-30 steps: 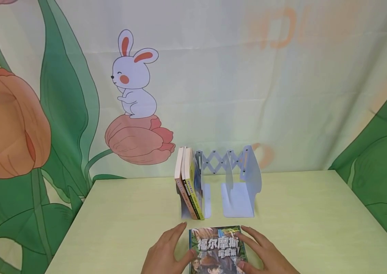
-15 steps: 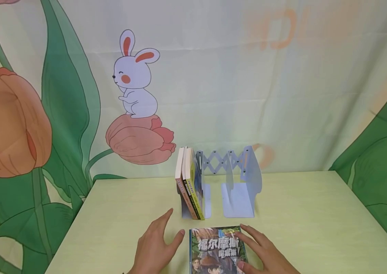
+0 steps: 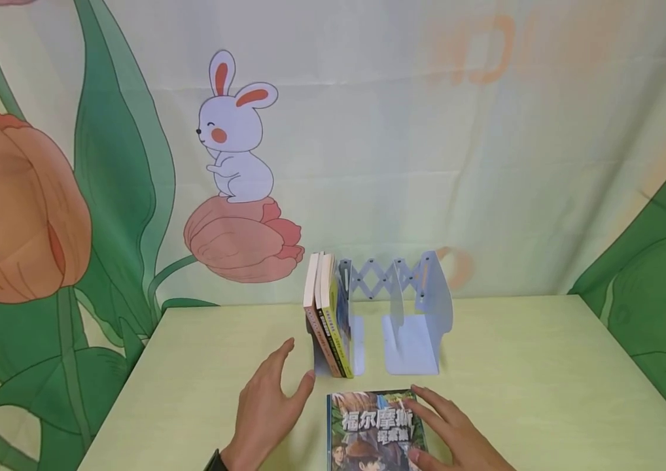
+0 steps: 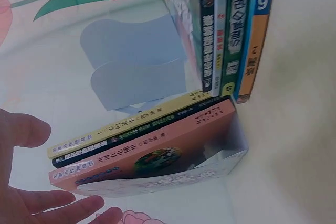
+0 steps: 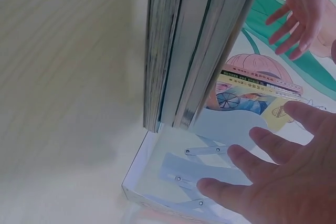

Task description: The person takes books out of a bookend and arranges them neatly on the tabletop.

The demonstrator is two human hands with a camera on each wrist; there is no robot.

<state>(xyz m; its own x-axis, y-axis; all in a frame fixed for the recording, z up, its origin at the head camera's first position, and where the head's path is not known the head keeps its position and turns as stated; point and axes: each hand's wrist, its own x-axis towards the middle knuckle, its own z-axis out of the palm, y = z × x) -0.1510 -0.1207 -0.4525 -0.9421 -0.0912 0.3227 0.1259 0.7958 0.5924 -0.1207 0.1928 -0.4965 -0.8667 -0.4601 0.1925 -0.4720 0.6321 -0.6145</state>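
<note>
Head view: there's the stack of books (image 3: 374, 428), flat on the near middle of the table (image 3: 545, 366), just nearer than the bookend (image 3: 412, 350).
Right hand (image 3: 456, 432): fingers spread at the stack's right edge, thumb over the top cover; whether it presses, I can't tell.
Left hand (image 3: 265, 405): thumb and fingers wide apart, holding nothing, near the leaning books (image 3: 326, 281) on the far side.
Stack: at least four spines, so fairly heavy together, I'd say; stiffish, not fragile, the shiny covers likely to slip over one another.
Best hold: spines on the left, page edges on the right, squeezed from both sides.
Since a second ago: the left hand has gone from the stack's left edge, farther left and far; right hand and stack have hardly budged.
</note>
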